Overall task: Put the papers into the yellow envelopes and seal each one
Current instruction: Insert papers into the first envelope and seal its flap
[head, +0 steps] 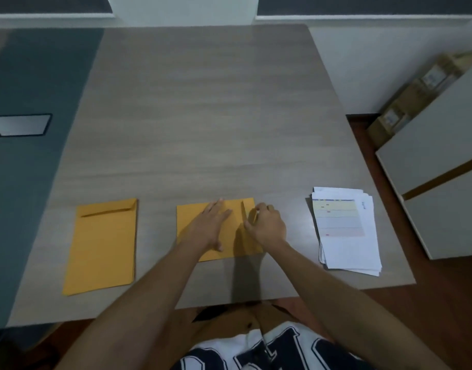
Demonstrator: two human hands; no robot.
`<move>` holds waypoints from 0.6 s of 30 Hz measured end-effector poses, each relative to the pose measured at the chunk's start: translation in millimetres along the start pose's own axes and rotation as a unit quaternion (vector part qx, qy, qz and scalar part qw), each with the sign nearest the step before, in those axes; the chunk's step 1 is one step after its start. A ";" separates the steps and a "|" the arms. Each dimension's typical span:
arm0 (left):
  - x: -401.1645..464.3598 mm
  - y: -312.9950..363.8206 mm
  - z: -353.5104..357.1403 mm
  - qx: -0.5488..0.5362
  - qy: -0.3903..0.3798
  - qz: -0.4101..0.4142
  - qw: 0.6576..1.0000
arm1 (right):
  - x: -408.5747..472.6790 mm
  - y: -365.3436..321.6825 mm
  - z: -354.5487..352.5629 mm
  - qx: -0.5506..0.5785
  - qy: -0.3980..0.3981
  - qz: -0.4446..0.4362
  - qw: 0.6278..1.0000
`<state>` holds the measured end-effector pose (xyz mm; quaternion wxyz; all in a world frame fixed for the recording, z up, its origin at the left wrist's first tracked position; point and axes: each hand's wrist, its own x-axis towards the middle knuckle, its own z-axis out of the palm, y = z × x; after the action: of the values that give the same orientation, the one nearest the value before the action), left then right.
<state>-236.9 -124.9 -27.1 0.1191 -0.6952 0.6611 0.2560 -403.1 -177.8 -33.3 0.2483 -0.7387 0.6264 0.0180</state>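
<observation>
A yellow envelope (192,220) lies sideways on the table in front of me, its flap end pointing right. My left hand (212,222) presses flat on its middle with the fingers spread. My right hand (267,225) pinches the raised flap at the envelope's right end. A second yellow envelope (102,244) lies upright to the left with its flap folded down. A stack of white printed papers (347,231) rests at the right of the table, apart from both hands.
The wooden table (203,116) stretches away from me. A dark panel (18,125) lies on the blue-grey surface at the left. A white cabinet (443,169) and cardboard boxes (416,92) stand to the right, beyond the table's edge.
</observation>
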 end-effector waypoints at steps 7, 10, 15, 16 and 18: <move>-0.9 -2.5 3.0 -0.028 0.008 -0.007 1.000 | 2.7 18.4 -10.0 0.007 0.029 -0.035 0.999; -0.8 -3.5 4.3 -0.032 0.007 -0.005 0.999 | 3.1 31.5 -10.3 -0.006 0.039 -0.035 0.999; 2.0 -2.6 3.6 -0.047 0.004 -0.011 0.999 | 3.2 39.7 -8.8 -0.042 0.043 -0.060 0.996; 3.1 -1.1 2.3 -0.046 0.000 -0.012 0.999 | 3.2 41.0 -8.4 -0.039 0.041 -0.062 0.996; 4.8 1.6 -2.6 -0.042 -0.009 -0.018 0.999 | 3.9 41.8 -8.2 -0.018 0.042 -0.065 0.997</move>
<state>-238.0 -130.5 -27.1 0.1003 -0.7091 0.6361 0.2871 -443.6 -188.4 -41.8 0.2092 -0.7825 0.5862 -0.0180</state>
